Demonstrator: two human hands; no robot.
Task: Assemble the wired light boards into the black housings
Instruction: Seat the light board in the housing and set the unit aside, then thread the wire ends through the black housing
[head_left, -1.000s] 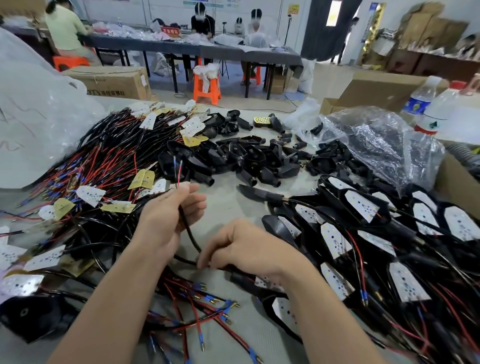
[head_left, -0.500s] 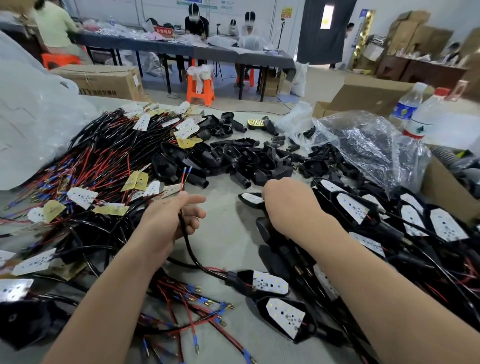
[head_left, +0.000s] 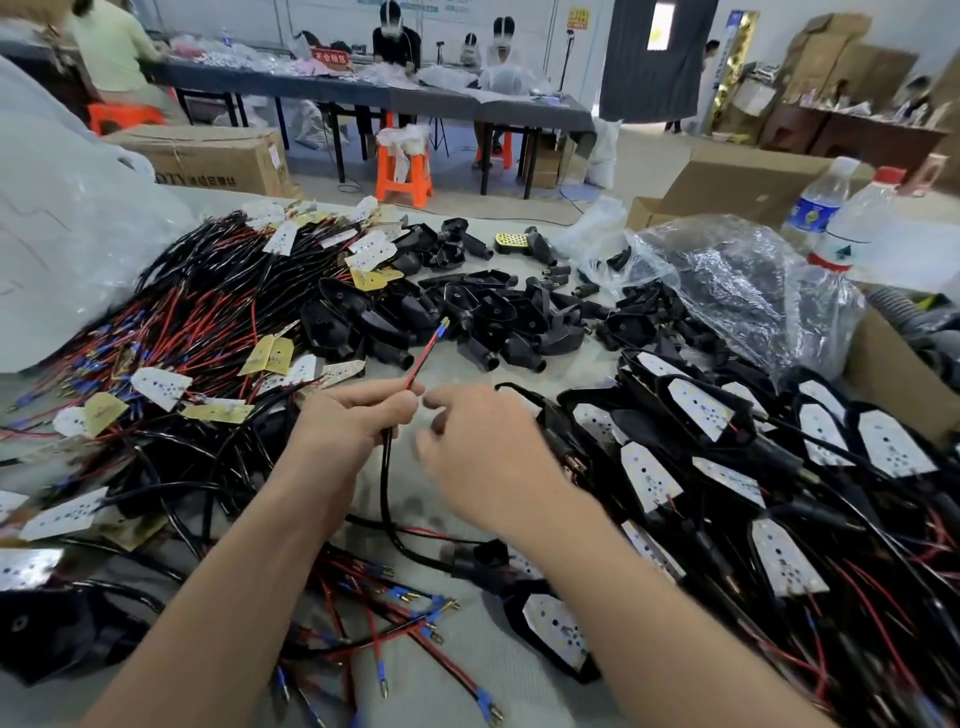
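Now | left hand (head_left: 353, 423) pinches wire lead (head_left: 423, 353) | right hand (head_left: 483, 447) motion-blurred, cannot tell its grip

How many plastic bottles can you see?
2: a blue-labelled bottle at far right, and a red-capped bottle beside it, nearer the camera. Others may be out of view.

With left hand (head_left: 348, 421) pinching a wire (head_left: 423, 353), right hand (head_left: 483, 447) hovers close beside, blurred
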